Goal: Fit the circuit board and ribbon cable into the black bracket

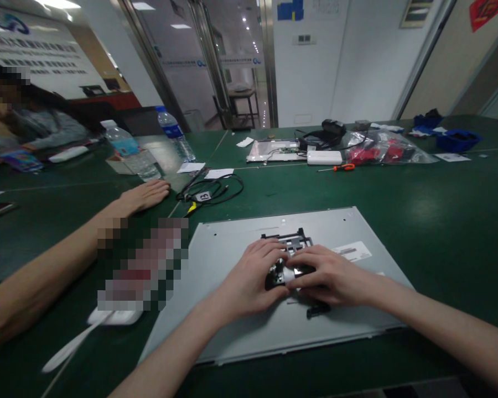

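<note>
Both hands are at work on a dark part (275,278) with a pale middle, held over the centre of a grey panel (240,338) that lies flat on the green table (398,221). The left hand (259,273) curls around the part's left side, its thumb along the near edge; the right hand (326,272) grips it from the right between thumb and bent fingers. The fingers cover much of it, so whether it is loose or fixed to what lies beneath cannot be told. Just beyond the fingertips a black frame (302,241) sits on the panel, beside a white label (354,251); a black piece (317,311) shows below the right hand, and whether it joins the frame is hidden. The work looks partway through: the panel is laid out and the frame is on it, while the part is in hand and its handling seems unfinished. How much is left cannot be judged closely, since any fastenings are out of sight. A screwdriver (347,167) lies well apart on the table's far side, untouched.
</note>
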### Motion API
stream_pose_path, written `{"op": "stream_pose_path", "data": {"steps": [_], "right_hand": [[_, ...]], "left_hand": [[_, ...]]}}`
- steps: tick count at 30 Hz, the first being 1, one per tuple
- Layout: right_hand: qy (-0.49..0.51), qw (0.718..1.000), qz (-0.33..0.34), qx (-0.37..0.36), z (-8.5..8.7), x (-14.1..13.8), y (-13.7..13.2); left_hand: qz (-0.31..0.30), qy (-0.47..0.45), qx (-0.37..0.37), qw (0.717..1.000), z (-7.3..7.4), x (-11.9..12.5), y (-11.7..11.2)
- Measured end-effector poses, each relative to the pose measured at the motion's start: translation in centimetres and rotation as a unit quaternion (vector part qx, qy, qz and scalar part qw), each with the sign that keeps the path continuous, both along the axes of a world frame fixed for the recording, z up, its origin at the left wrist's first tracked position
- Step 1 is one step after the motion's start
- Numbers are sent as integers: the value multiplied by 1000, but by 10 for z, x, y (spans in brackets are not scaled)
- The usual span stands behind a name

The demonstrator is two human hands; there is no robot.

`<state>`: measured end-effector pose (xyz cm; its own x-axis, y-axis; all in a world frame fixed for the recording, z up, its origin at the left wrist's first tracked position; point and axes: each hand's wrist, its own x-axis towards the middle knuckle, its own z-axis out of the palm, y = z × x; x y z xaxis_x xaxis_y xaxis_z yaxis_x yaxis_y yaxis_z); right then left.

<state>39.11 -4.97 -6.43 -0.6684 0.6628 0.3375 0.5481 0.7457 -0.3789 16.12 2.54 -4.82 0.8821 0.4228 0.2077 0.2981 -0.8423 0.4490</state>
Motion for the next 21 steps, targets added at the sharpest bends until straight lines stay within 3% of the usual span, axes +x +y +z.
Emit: {"op": "stream_pose_path", "data": {"steps": [9, 21], "right_hand": [[-2, 1000, -9, -14, -2, -2, -1], [-14, 1000, -24, -4, -3, -3, -2]], "left_hand": [[-7, 24, 18, 1000, 7, 1, 1], [7, 17, 36, 999, 5, 1, 1]]}}
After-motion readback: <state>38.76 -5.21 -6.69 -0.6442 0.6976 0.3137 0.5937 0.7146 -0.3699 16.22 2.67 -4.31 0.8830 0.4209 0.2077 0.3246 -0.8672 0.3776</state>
